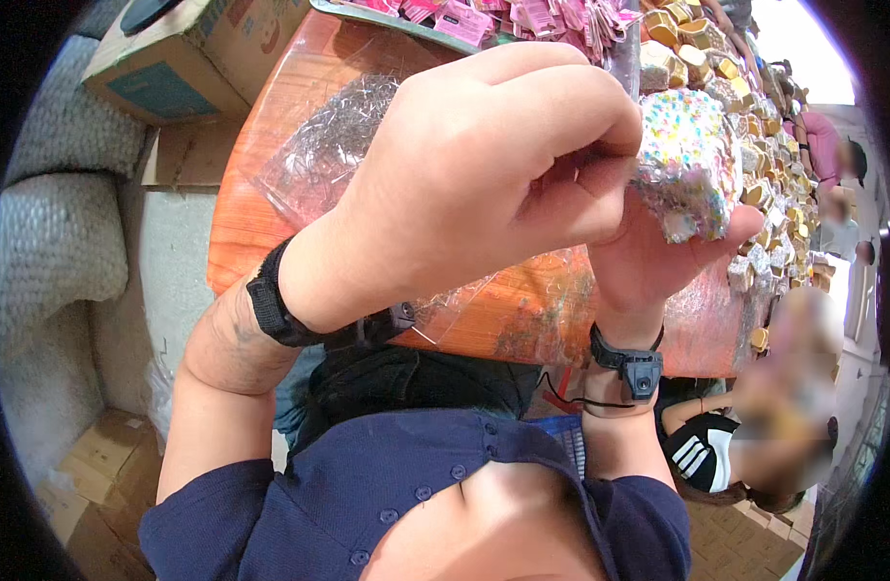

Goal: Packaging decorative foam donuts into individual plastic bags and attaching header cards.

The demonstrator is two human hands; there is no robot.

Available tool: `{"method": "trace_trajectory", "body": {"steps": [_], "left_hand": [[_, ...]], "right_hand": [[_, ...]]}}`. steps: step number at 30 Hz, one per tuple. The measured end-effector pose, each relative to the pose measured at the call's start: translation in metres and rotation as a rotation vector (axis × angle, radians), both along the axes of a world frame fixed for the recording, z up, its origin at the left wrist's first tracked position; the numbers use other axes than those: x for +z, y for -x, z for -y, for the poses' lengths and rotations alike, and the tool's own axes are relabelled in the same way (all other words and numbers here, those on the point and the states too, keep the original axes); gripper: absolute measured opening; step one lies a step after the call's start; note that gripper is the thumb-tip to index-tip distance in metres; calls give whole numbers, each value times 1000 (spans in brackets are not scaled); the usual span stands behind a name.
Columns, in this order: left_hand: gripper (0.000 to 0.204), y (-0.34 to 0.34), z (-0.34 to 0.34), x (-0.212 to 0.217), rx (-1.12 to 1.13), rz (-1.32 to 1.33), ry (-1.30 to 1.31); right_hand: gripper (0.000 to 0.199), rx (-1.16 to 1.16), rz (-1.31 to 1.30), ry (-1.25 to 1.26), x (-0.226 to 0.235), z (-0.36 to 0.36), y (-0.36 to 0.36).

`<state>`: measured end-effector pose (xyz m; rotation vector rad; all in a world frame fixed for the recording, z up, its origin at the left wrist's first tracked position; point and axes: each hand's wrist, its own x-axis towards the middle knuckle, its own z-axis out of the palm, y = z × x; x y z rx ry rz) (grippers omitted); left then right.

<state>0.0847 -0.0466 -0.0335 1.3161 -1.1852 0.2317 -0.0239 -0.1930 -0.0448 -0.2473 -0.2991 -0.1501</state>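
My left hand (pixel 503 155) is held up over the table, its fingers curled together in a pinch. What sits between those fingertips, if anything, is hidden. Close beside it, my right hand (pixel 644 257) holds up a white block-shaped piece (pixel 690 160) covered in multicoloured specks, with the thumb along its right side. Below the hands lies the orange wood-grain table (pixel 542 315). Left of my left hand, a clear plastic bag (pixel 338 131) holds many thin silver pins or wires.
A tray (pixel 406 24) of pink cards (pixel 532 17) stands at the far edge. Many small gold-sided pieces (pixel 755 126) are heaped along the right. Cardboard boxes (pixel 188 68) and grey woven sacks (pixel 62 232) stand at left. Another person's striped sleeve (pixel 706 450) shows at lower right.
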Motion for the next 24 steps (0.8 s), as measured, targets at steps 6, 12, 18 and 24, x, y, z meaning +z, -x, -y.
{"method": "trace_trajectory", "body": {"steps": [6, 12, 18, 24], "left_hand": [[17, -1, -1, 0, 15, 54, 35], [19, -7, -1, -6, 135, 328, 67], [21, -6, -2, -6, 127, 338, 70], [21, -5, -3, -4, 102, 343, 16]], "right_hand": [[104, -64, -31, 63, -4, 0, 0], [101, -75, -23, 40, -4, 0, -2], [98, -70, -70, 71, -4, 1, -1], [96, -104, -137, 108, -7, 6, 4]]}}
